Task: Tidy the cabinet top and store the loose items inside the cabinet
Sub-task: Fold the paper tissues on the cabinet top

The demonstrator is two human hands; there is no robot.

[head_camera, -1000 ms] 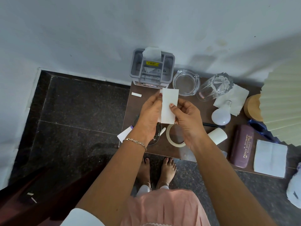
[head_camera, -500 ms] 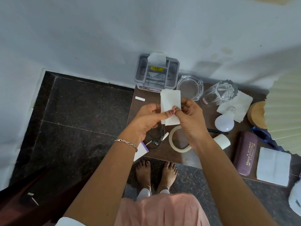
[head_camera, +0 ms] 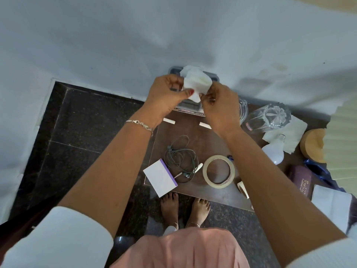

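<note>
Upper middle of the head view, right over the grey plastic organizer (head_camera: 190, 107) against the wall: crumpled white tissue (head_camera: 195, 83), pinched from the left by the left hand (head_camera: 166, 96) and at its lower edge by the right hand (head_camera: 219, 111). Looks thin and limp, so probably tears or bunches up if tugged both ways or jammed in. Also worth watching: cut-glass tumbler (head_camera: 268, 117) lying tipped just right of that wrist, smooth round bulb (head_camera: 273, 154) below it. Could roll off the brown cabinet top (head_camera: 193, 136) with one nudge, tbh.

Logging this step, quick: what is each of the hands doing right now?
Left hand: closed, pinching the white tissue.
Right hand: closed, pinching the same tissue.
</note>
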